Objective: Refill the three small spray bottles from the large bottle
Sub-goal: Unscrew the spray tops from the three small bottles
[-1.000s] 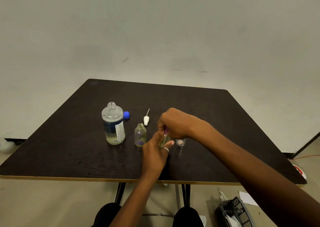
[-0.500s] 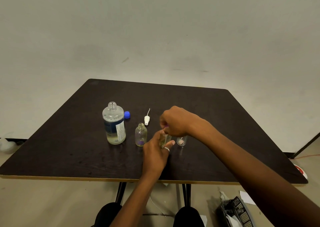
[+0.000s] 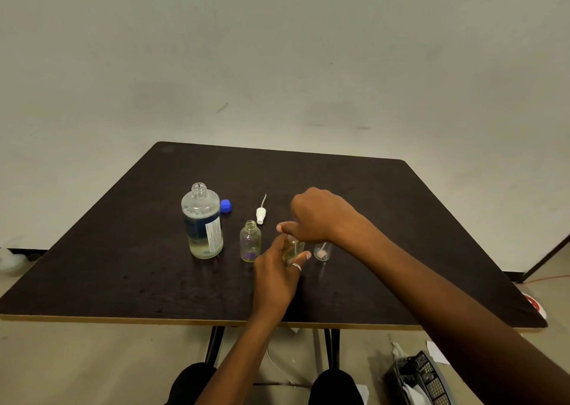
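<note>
Dark table carries the work. Left hand grips the upright spray bottle; right hand, at its 12 o'clock, pinches its top. Large bottle stands uncapped at 9 o'clock, nearer the left hand.

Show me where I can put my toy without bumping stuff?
Bare table: the near left corner in front of the large bottle, the far strip behind the blue cap and spray head, and the far right. Crowded: the middle row, where the left hand and right hand grip the held bottle.
</note>
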Available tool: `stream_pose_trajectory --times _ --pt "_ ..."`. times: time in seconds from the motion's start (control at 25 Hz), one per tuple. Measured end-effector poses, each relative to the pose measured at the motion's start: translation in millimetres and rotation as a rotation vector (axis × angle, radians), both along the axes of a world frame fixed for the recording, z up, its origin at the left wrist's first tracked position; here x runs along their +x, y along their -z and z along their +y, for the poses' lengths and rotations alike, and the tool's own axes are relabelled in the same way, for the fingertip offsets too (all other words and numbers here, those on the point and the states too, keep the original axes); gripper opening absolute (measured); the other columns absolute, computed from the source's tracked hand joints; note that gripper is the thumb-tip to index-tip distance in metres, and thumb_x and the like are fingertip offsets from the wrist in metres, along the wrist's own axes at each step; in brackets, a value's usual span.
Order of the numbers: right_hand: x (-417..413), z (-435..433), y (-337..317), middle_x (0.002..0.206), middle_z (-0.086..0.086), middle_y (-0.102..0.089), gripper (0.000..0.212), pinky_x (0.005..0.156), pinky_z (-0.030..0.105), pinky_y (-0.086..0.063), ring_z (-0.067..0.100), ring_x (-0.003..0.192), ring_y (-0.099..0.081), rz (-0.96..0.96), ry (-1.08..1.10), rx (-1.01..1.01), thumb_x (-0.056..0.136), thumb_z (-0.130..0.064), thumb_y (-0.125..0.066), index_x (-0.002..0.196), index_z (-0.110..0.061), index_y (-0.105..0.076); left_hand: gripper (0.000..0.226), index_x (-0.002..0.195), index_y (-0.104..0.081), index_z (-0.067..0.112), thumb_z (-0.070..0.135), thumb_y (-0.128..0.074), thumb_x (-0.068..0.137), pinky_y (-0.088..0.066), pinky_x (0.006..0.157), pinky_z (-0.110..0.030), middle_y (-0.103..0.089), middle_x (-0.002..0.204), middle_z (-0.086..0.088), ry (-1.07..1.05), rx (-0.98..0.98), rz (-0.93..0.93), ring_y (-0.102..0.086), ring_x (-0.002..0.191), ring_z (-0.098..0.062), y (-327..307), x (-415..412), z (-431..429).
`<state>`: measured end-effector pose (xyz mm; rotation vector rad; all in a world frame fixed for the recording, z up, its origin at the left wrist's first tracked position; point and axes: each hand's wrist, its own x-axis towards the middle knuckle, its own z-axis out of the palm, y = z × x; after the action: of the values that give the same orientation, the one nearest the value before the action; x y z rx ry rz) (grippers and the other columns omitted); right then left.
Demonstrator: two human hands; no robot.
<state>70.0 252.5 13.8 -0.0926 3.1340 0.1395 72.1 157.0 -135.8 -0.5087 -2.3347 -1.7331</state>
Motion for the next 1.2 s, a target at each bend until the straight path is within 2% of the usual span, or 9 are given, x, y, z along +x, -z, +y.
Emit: stream_pose_trajectory --times 0.08,0.2,0.32,0.48,0.64,0.84,0.96,1.08,1.2 --pt "1 -1 1 0.066 0.002 -0.055 0.037 0.051 0.028 -0.042 0.018 0.061 -0.057 -0.024 -0.001 0.007 0.090 -0.042 -0.060 0.066 -0.015 -0.053 0.026 0.101 -0.063 0.027 0.028 -0.079 0.081 -0.043 0.063 -0.003 -0.062 0.076 0.018 0.001 0.009 -0.013 -0.060 0.079 0.013 0 1 0" --pt "0 1 -3 0.079 0.002 -0.064 0.007 0.067 0.033 -0.055 0.020 0.075 -0.063 -0.131 -0.080 -0.044 0.085 -0.020 -0.062 0.082 -0.014 -0.065 0.033 0.112 -0.064 0.027 0.026 -0.079 0.082 -0.046 0.068 -0.006 -0.066 0.083 0.017 0.018 0.034 -0.001 -0.062 0.081 0.009 0 1 -1" --pt "0 3 -8 0.093 -0.002 -0.069 0.017 0.077 0.031 -0.054 0.016 0.085 -0.063 -0.196 -0.184 -0.103 0.081 -0.008 -0.062 0.092 -0.017 -0.070 0.026 0.103 -0.063 0.026 0.029 -0.078 0.082 -0.044 0.063 -0.006 -0.064 0.077 0.016 0.009 0.013 0.006 -0.062 0.076 0.006 0 1 -2" --pt "-1 5 -7 0.097 -0.002 -0.069 0.018 0.077 0.032 -0.055 0.017 0.087 -0.064 -0.166 -0.151 -0.106 0.085 -0.020 -0.064 0.102 -0.018 -0.068 0.029 0.107 -0.063 0.028 0.028 -0.078 0.082 -0.044 0.067 -0.003 -0.064 0.082 0.020 0.011 0.020 0.011 -0.061 0.086 0.013 -1 1 -1" --pt "-4 1 0 0.068 0.002 -0.060 0.038 0.057 0.029 -0.047 0.018 0.064 -0.059 -0.048 -0.001 -0.017 0.091 -0.046 -0.059 0.068 -0.015 -0.057 0.026 0.103 -0.065 0.024 0.027 -0.079 0.082 -0.043 0.064 -0.003 -0.063 0.079 0.020 0.008 0.016 0.014 -0.061 0.081 0.012 1 0 0" --pt "-4 0 -5 0.081 0.003 -0.068 0.011 0.069 0.032 -0.056 0.020 0.075 -0.065 -0.161 -0.107 -0.057 0.086 -0.018 -0.061 0.081 -0.013 -0.069 0.028 0.105 -0.064 0.025 0.029 -0.078 0.082 -0.044 0.064 -0.005 -0.063 0.077 0.019 0.004 0.017 0.010 -0.060 0.076 0.011 1 1 -1" --pt "-4 1 -11 0.095 -0.002 -0.071 0.019 0.080 0.032 -0.055 0.015 0.087 -0.065 -0.234 -0.204 -0.102 0.082 -0.007 -0.061 0.094 -0.017 -0.071 0.025 0.102 -0.064 0.024 0.029 -0.078 0.082 -0.042 0.060 -0.005 -0.058 0.068 0.017 -0.002 0.008 0.016 -0.058 0.071 0.010 2 0 -1" --pt "-6 2 -7 0.099 -0.002 -0.069 0.022 0.080 0.035 -0.056 0.017 0.088 -0.064 -0.175 -0.158 -0.057 0.086 -0.030 -0.065 0.105 -0.020 -0.068 0.028 0.106 -0.064 0.028 0.030 -0.078 0.082 -0.043 0.065 -0.002 -0.062 0.076 0.019 -0.004 0.019 0.008 -0.060 0.081 0.013 0 1 -1" --pt "-8 1 -2 0.071 0.001 -0.060 0.037 0.062 0.033 -0.052 0.018 0.067 -0.061 -0.076 -0.024 0.017 0.089 -0.049 -0.058 0.071 -0.018 -0.058 0.023 0.101 -0.064 0.026 0.028 -0.078 0.082 -0.043 0.064 -0.002 -0.063 0.077 0.019 0.011 0.022 -0.004 -0.061 0.082 0.012 0 1 -1"
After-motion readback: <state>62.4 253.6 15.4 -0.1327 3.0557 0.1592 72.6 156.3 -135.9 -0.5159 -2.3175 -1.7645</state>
